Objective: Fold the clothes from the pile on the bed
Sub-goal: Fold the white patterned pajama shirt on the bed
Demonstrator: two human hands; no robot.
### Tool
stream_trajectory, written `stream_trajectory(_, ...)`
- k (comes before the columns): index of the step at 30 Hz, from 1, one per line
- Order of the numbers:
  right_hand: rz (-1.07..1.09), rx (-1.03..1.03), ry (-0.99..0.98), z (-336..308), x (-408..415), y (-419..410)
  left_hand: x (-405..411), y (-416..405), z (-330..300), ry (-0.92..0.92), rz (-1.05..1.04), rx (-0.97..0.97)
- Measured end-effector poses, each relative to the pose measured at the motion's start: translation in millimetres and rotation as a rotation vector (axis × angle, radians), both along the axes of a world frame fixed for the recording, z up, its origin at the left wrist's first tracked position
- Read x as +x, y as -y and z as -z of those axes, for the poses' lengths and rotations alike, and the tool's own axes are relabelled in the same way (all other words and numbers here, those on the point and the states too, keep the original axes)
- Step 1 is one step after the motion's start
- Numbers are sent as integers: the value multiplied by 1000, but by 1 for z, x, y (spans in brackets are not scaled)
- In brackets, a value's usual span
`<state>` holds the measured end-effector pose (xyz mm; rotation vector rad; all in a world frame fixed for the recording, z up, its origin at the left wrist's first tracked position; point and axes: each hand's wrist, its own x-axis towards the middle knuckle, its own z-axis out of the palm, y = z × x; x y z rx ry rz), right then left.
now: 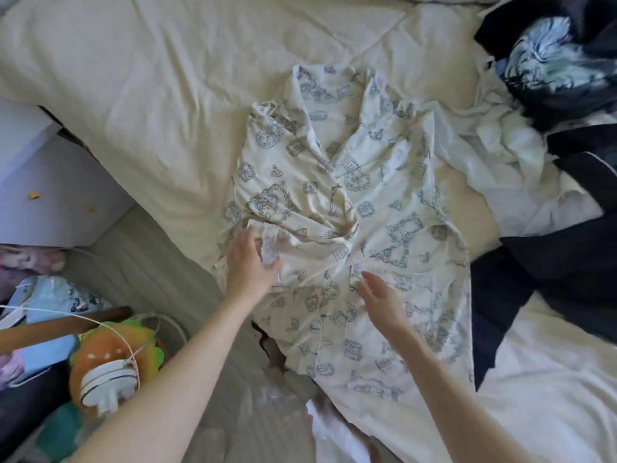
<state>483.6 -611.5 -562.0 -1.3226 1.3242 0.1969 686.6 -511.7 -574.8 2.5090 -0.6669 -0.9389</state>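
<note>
Cream bed [140,95], printed garment [350,202], white cabinet [56,182] beside

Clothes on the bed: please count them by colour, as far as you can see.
Cream printed garment: 1
White crumpled garment: 1
Dark navy garments: at least 2; the pile overlaps, so an exact count is not possible
Total: at least 4
</note>
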Motion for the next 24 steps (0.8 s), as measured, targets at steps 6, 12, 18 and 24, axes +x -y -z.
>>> stream_trajectory(6,31,144,95,-5,-19,-4,-20,15,-5,-18,-402,-62)
stream_trajectory(12,559,342,207,-26,-62,12,-113,23,-64,269,316,-418)
stream_trajectory(18,938,400,138,-29,-122,15,-214,24,-74,-166,1014,-269)
stream_trajectory(24,812,361,-35,-5,-120,17,-182,15,-41,-45,558,-316)
